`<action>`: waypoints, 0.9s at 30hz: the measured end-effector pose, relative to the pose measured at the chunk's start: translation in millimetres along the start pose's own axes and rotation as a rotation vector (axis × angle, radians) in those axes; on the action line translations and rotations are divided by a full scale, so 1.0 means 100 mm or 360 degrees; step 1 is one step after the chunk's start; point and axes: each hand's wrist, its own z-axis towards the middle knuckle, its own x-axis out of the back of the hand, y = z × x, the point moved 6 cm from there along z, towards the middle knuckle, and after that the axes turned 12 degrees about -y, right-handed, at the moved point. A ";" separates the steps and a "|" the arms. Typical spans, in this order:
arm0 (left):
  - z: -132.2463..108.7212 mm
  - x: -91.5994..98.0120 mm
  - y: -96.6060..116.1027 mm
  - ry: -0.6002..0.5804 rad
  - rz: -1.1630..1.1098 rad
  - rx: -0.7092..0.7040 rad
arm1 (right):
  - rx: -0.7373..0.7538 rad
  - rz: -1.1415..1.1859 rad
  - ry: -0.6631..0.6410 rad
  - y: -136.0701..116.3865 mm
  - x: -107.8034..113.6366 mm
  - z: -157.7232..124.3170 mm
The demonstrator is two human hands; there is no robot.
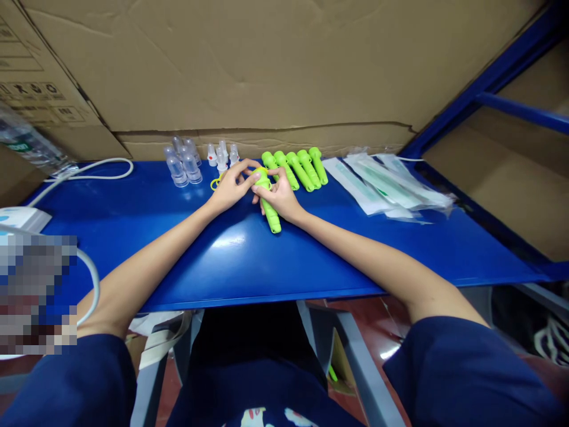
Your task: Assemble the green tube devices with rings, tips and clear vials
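Observation:
A lime-green flashlight with a yellow ring at its head is held tilted above the table, its tail pointing toward me. My right hand wraps around the flashlight's body below the head. At the head end, my left hand has its fingers closed on the yellow ring. Fingers partly cover that end, so how the ring sits is unclear. Loose yellow rings lie beside my left hand. Several more green flashlights lie in a row just beyond my right hand.
Clear plastic cups and smaller clear pieces stand at the back left. Clear bags with pale green strips lie on the right. A white cable runs along the left of the blue table. Cardboard walls the back.

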 end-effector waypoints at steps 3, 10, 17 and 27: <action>0.00 -0.05 -0.08 0.0047 -0.0249 0.0070 | 0.0036 0.0006 -0.0001 -0.02 -0.01 0.00; -0.09 -0.10 -0.15 0.0366 -0.0496 0.0107 | -0.0005 -0.0058 0.0051 -0.09 0.00 -0.04; -0.15 -0.11 -0.10 0.0516 -0.0347 0.0241 | -0.0061 -0.0082 0.0189 -0.05 0.04 -0.07; -0.21 -0.08 0.11 0.0533 -0.0108 0.0262 | -0.0075 -0.0079 0.0246 -0.02 0.06 -0.06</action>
